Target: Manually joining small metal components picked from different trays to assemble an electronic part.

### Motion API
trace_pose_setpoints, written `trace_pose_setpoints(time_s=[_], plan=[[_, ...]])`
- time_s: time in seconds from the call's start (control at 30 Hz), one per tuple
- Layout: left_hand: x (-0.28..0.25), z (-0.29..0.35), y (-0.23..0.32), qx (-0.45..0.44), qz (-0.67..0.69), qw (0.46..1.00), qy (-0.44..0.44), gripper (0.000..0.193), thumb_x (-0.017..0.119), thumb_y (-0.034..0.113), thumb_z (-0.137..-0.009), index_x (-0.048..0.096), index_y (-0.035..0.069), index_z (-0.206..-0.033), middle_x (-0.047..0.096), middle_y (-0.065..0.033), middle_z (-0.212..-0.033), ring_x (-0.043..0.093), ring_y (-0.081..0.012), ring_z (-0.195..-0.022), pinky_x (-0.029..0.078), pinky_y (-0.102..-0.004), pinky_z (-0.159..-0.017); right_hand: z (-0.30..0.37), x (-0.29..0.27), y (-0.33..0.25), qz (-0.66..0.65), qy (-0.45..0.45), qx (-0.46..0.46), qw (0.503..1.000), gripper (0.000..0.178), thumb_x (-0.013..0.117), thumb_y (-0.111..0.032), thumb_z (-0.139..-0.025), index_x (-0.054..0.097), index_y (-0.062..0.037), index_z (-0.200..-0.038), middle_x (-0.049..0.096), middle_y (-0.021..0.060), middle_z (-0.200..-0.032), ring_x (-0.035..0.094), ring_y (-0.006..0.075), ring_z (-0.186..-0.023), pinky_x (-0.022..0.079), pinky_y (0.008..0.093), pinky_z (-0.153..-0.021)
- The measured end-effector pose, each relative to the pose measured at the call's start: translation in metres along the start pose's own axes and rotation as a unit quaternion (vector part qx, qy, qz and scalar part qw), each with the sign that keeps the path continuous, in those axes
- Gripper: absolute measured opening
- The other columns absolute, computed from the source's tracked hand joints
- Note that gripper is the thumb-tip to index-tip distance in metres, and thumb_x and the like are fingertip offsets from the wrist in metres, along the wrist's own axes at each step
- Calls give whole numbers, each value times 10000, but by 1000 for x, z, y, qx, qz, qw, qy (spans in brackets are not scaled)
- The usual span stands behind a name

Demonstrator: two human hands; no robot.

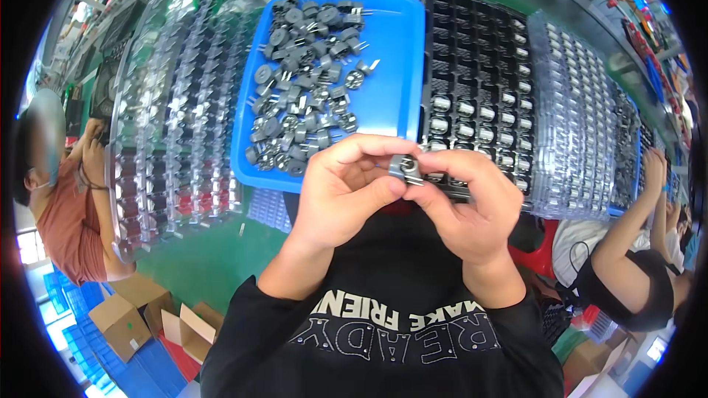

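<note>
Near the front edge of the blue tray (394, 66), my two hands meet around a small grey round cap with metal pins (404, 166). My left hand (335, 191) pinches it from the left between thumb and forefinger. From the right, the thumb and forefinger of my right hand (476, 203) close on its other side. Fingertips partly cover the cap. Many similar grey caps with pins (302, 88) lie heaped in the left part of the blue tray. A black compartment tray (450, 66) beside it holds shiny metal cylinders (487, 113).
Stacked clear plastic trays (177, 103) stand at the left, and more clear trays (582, 103) at the right. A person (74, 206) works on the far left, another (627, 250) on the right. Open cardboard boxes (122, 324) lie at the lower left.
</note>
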State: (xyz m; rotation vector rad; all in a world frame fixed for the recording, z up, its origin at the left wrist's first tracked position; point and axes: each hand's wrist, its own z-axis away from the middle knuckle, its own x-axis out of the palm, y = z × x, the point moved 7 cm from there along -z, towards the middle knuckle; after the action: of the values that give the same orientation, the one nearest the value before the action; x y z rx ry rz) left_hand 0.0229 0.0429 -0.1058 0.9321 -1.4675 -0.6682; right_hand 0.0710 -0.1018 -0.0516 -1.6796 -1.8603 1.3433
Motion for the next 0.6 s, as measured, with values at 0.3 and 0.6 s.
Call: trace_pose_setpoints(time_s=[0.3,0.6], plan=[[-5,-42,29,51,-535,843,39,417,780,92,-827,686,51,-1232,699,-148,-1103,705,-289,-931,588,-383,-849,-45,-30,53,201,-143,121,962,115,742,11,-814,682,-12,-910,678,115,-888,695,230,-829,561,331,-743],[-35,-118,11,47,-800,598,-4,208,781,137,-791,725,47,-970,705,-160,-986,682,-375,-979,545,-477,-871,-73,-44,116,452,-207,65,865,38,693,-53,-805,682,-65,-839,661,157,-880,678,365,-919,546,477,-784]])
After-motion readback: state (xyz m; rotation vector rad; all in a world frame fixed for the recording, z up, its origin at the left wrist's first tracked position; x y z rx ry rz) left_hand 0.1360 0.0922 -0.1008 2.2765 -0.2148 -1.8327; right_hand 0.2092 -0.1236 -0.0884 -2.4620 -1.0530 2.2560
